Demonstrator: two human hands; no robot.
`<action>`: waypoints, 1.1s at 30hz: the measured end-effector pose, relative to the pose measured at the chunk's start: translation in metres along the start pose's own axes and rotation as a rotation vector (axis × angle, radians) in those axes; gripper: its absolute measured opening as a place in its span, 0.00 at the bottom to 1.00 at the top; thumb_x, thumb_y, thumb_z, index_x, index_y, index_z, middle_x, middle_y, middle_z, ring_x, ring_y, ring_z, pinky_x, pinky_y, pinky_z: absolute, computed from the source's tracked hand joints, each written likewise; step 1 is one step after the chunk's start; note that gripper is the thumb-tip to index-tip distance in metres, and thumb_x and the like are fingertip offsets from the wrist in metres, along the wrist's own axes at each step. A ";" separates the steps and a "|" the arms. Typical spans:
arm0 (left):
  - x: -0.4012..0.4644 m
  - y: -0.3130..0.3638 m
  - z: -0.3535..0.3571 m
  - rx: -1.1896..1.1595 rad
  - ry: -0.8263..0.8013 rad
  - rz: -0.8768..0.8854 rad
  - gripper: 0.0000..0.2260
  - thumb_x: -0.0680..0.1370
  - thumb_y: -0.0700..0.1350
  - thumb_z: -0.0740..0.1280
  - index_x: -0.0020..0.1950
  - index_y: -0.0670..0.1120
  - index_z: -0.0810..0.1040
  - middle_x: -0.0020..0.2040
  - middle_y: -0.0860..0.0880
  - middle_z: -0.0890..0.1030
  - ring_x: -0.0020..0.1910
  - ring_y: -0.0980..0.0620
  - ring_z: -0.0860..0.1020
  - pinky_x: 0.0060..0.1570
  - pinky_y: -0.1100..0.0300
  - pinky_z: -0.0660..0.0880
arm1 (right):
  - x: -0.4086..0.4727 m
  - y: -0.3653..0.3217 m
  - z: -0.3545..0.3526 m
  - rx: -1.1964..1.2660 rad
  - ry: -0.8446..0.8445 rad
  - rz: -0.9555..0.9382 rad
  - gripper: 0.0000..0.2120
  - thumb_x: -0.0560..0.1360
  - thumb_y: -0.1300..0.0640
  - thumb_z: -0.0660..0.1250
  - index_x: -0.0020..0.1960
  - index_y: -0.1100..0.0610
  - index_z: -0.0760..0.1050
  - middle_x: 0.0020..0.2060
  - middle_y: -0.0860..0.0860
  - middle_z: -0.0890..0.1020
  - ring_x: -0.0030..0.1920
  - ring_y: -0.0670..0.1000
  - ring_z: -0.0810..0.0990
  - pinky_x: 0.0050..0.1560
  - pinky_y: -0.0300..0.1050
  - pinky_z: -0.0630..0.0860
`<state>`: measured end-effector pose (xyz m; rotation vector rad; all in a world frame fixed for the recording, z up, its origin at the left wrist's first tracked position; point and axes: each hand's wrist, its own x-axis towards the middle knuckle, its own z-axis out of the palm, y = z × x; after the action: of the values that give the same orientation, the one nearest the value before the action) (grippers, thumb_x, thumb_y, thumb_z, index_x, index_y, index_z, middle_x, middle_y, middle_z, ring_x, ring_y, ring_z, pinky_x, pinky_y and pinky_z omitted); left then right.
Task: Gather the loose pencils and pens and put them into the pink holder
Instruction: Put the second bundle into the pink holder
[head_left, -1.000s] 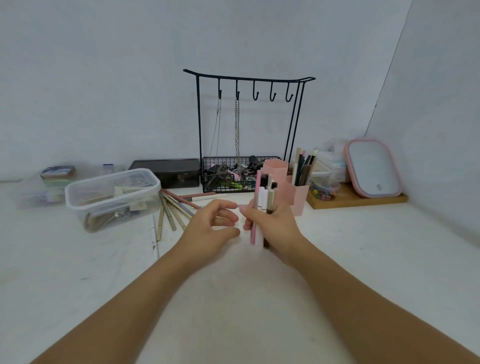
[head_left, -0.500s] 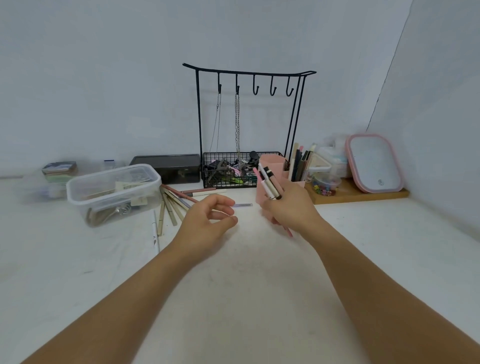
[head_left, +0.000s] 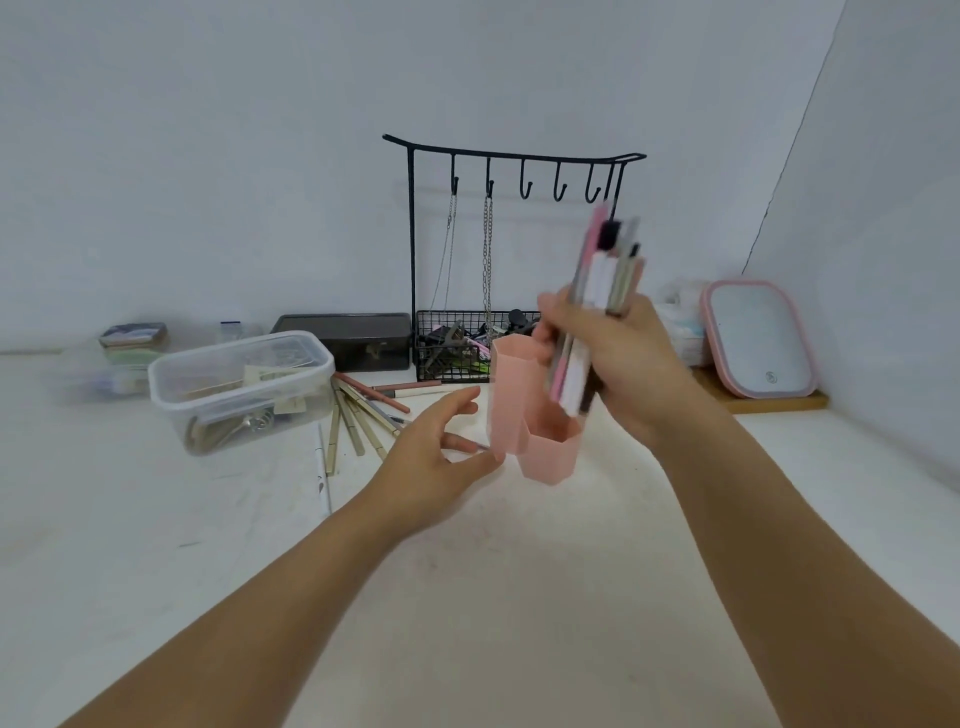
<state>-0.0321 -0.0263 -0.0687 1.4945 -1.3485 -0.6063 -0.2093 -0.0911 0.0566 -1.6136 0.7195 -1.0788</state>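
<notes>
Two bare forearms, no sleeves, left hand (head_left: 434, 457), right hand (head_left: 618, 364), short-nailed fingers (head_left: 462, 408)

Two hands are in view: the right hand (head_left: 618, 364) grips one bundle of pens (head_left: 597, 291), blurred, with perhaps five or six in it, just above the one pink holder (head_left: 524, 415), which shows two hexagonal compartments. The left hand (head_left: 431, 457) holds nothing beside that holder. Left of the holder lie loose pencils (head_left: 363, 415), roughly eight, though overlap blurs the count. Behind the holder stands one black rack (head_left: 514, 156) with five hooks and two hanging chains. Left of the holder sits one clear plastic box (head_left: 239, 384); to its right, one pink-rimmed mirror (head_left: 758, 338).
</notes>
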 end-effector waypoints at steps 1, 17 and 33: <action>0.000 0.001 0.000 0.009 -0.001 -0.006 0.34 0.76 0.50 0.76 0.78 0.58 0.65 0.69 0.60 0.73 0.53 0.63 0.82 0.43 0.67 0.76 | 0.006 -0.005 0.005 0.150 0.007 -0.020 0.09 0.77 0.57 0.72 0.39 0.57 0.78 0.33 0.56 0.81 0.35 0.56 0.80 0.41 0.54 0.79; 0.003 -0.001 -0.003 -0.118 0.065 -0.036 0.25 0.77 0.51 0.74 0.72 0.59 0.73 0.63 0.58 0.77 0.51 0.56 0.82 0.37 0.62 0.76 | 0.070 0.011 0.044 -0.224 0.189 -0.093 0.10 0.76 0.54 0.72 0.42 0.61 0.78 0.32 0.52 0.77 0.31 0.50 0.75 0.33 0.38 0.75; 0.004 -0.005 -0.001 -0.074 0.101 -0.030 0.16 0.79 0.47 0.72 0.67 0.56 0.77 0.59 0.59 0.79 0.48 0.56 0.82 0.40 0.59 0.79 | 0.071 0.009 0.052 -0.672 0.036 0.106 0.09 0.71 0.58 0.69 0.35 0.56 0.70 0.30 0.50 0.74 0.29 0.50 0.73 0.29 0.40 0.67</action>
<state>-0.0279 -0.0300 -0.0722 1.4683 -1.2156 -0.5858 -0.1322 -0.1328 0.0648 -2.0837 1.2696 -0.8300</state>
